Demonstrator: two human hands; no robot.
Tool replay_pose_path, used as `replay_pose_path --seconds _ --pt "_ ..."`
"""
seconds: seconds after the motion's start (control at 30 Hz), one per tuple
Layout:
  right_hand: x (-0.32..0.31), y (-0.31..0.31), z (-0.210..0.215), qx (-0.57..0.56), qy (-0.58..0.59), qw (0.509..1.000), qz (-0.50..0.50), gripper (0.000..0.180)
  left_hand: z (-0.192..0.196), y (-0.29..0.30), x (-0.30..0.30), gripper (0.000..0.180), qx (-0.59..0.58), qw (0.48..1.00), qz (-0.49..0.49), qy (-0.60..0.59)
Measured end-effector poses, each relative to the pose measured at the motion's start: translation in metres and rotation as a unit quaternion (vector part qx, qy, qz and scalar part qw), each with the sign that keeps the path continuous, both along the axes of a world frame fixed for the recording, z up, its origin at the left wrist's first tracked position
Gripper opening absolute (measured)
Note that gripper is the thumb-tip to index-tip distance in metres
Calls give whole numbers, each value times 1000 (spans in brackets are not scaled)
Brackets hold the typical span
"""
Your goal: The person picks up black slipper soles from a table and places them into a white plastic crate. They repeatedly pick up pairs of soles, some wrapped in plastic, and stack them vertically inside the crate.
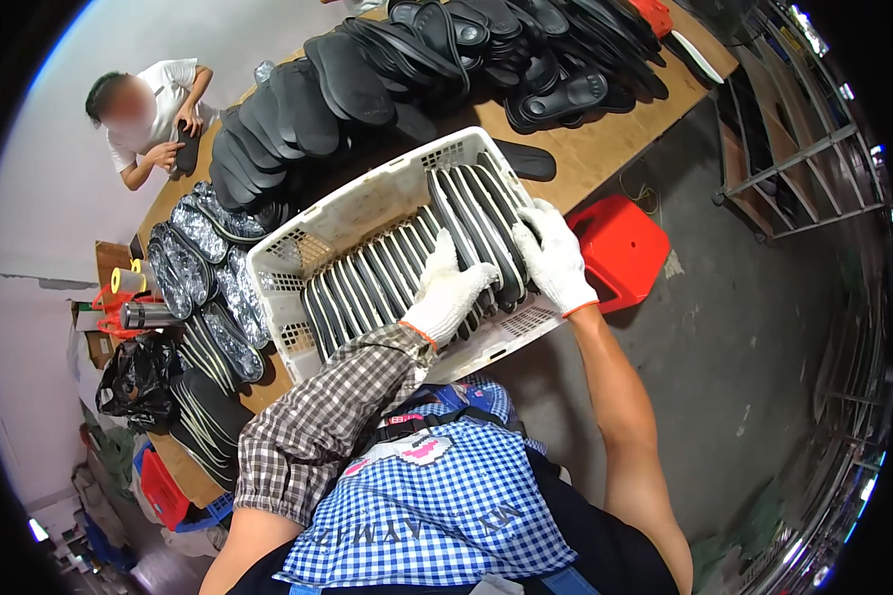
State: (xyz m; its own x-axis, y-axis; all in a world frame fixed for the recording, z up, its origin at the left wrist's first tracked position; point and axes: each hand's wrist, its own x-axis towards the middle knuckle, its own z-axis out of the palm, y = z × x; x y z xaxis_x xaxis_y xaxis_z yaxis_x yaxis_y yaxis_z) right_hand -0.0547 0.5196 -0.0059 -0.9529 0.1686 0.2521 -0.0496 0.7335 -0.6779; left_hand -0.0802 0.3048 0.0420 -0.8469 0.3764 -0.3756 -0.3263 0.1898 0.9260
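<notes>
A: Head view: white crate [298,248] of black insoles [407,263] overhangs near edge of wooden table [605,139]. Left hand [446,293], right hand [556,258], both gloved, pressing flat on the rows; neither clenched.

B: Risk?

A: Likely tipping off the edge if pushed down. Red stool [620,248] just right, insole stacks [298,109] crowd far side. Open floor right.

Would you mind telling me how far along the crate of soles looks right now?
Done: the white crate already holds a long row of soles on edge. In hand: the left hand and right hand, both gloved, press on the row's near end. Left: stacks of soles on the table, and some crate space at the far end.
</notes>
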Motion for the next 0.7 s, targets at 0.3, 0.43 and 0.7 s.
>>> replay_pose_path --seconds 0.3,0.43,0.7 --pt "2 -10 -3 121 21 991 -57 58 -24 -11 4 97 -147 987 -2 69" --pt "4 -34 23 116 92 986 -71 54 -19 -30 14 106 -144 989 -9 45" --pt "16 -103 82 218 103 970 13 46 -7 -75 18 91 -29 993 -92 68"
